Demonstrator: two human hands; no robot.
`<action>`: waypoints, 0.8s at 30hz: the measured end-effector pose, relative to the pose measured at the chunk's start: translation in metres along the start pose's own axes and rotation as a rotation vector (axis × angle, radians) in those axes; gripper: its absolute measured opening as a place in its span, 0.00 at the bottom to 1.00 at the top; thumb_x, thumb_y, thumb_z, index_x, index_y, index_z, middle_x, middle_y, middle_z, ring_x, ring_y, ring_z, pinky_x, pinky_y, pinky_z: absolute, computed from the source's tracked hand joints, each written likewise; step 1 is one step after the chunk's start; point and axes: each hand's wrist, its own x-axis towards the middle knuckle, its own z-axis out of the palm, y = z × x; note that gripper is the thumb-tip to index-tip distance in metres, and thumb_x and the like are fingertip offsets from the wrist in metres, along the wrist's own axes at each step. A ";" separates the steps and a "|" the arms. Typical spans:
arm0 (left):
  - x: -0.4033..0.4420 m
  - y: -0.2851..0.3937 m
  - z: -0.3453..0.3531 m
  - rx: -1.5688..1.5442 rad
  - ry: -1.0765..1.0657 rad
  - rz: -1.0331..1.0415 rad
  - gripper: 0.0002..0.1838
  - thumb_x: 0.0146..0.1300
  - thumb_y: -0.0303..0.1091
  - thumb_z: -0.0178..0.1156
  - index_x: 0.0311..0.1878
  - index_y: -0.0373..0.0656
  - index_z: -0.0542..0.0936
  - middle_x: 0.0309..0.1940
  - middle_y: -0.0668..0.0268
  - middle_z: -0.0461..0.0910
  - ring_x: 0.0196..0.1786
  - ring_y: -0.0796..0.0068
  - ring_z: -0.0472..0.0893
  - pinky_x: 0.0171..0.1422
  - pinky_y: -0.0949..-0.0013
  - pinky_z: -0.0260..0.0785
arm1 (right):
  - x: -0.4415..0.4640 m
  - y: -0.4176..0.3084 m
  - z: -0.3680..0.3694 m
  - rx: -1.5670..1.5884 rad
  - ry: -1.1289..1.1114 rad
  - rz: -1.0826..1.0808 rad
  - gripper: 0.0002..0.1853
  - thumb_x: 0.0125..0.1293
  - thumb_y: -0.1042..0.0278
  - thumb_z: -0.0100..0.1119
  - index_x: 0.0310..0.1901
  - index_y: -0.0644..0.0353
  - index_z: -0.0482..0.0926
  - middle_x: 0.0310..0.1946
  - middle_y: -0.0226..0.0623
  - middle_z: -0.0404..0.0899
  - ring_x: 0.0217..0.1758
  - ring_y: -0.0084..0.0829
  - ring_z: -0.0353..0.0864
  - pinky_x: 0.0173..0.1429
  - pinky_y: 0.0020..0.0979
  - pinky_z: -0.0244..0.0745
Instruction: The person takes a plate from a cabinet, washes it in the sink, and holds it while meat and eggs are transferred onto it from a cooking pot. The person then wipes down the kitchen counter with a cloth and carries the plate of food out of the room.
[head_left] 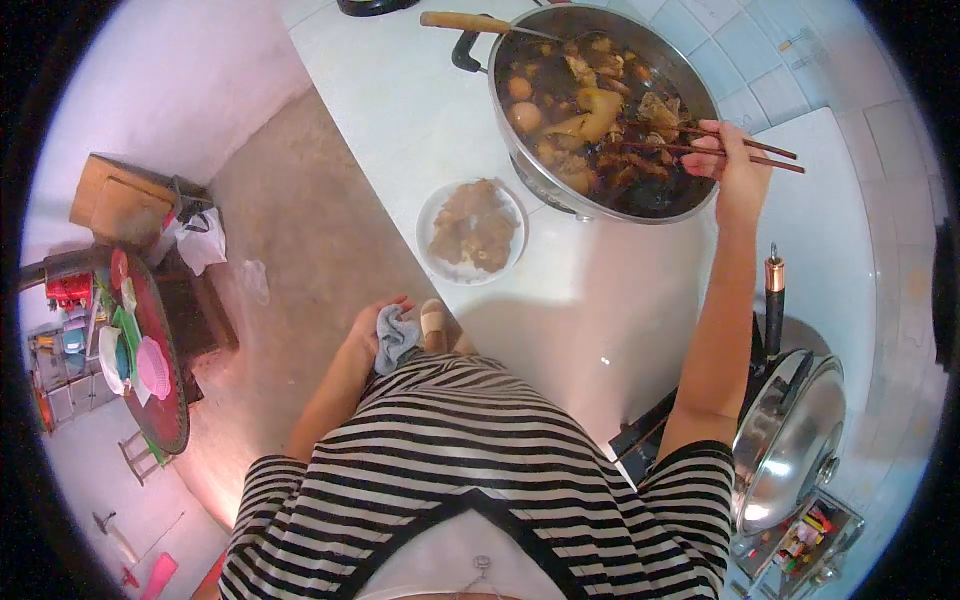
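Observation:
My right hand [728, 165] is closed around a pair of brown chopsticks [775, 156] over the right rim of a large metal pot [502, 100]. Their tips reach in among pieces of meat [658, 112] in dark broth. Eggs [525, 117] float at the pot's left side. A wooden-handled utensil [465, 21] leans on the rim, its far end in the food. Down by my waist, my left hand [388, 325] holds a grey cloth [396, 338]. Between the hands, a white plate [433, 253] on the counter carries flat pale-brown pieces of food [472, 228].
The white counter [600, 290] runs along the tiled wall. At right stand a pan with a black handle [774, 300] and a shiny metal lid [795, 445]. A round red table [165, 415] with dishes and a cardboard box [120, 198] are at far left.

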 end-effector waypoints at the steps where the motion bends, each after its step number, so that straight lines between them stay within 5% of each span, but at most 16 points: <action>1: 0.000 0.000 0.000 0.008 0.017 0.011 0.18 0.60 0.33 0.42 0.52 0.39 0.66 0.41 0.58 0.75 0.27 0.65 0.76 0.33 0.61 0.73 | 0.000 -0.006 -0.005 -0.073 0.022 -0.055 0.14 0.60 0.62 0.48 0.34 0.68 0.76 0.21 0.38 0.75 0.16 0.28 0.75 0.20 0.25 0.72; 4: 0.005 -0.002 -0.012 -0.015 0.026 0.010 0.17 0.60 0.34 0.42 0.52 0.39 0.67 0.42 0.58 0.74 0.27 0.65 0.76 0.33 0.61 0.73 | 0.001 -0.014 -0.024 -0.246 0.053 -0.095 0.15 0.61 0.61 0.48 0.31 0.66 0.76 0.20 0.37 0.75 0.13 0.26 0.74 0.16 0.23 0.66; 6: 0.007 -0.003 -0.017 -0.047 0.016 -0.005 0.17 0.60 0.34 0.42 0.52 0.39 0.67 0.43 0.58 0.74 0.27 0.66 0.76 0.33 0.61 0.73 | 0.003 -0.004 -0.037 -0.520 0.008 0.107 0.15 0.61 0.59 0.49 0.30 0.65 0.76 0.19 0.37 0.75 0.12 0.25 0.72 0.14 0.23 0.63; 10: -0.008 -0.008 0.003 -0.041 0.030 -0.017 0.17 0.60 0.34 0.43 0.51 0.40 0.67 0.43 0.59 0.74 0.27 0.64 0.76 0.32 0.60 0.73 | 0.009 0.042 -0.025 -0.332 -0.077 0.267 0.15 0.59 0.60 0.51 0.31 0.67 0.75 0.19 0.38 0.74 0.15 0.28 0.76 0.17 0.24 0.72; 24: 0.006 -0.007 -0.017 -0.021 0.065 0.028 0.18 0.60 0.34 0.41 0.53 0.39 0.66 0.46 0.59 0.72 0.26 0.64 0.75 0.31 0.61 0.72 | 0.001 0.027 0.001 0.009 0.140 -0.123 0.15 0.61 0.64 0.48 0.31 0.71 0.74 0.19 0.41 0.74 0.16 0.30 0.76 0.18 0.25 0.73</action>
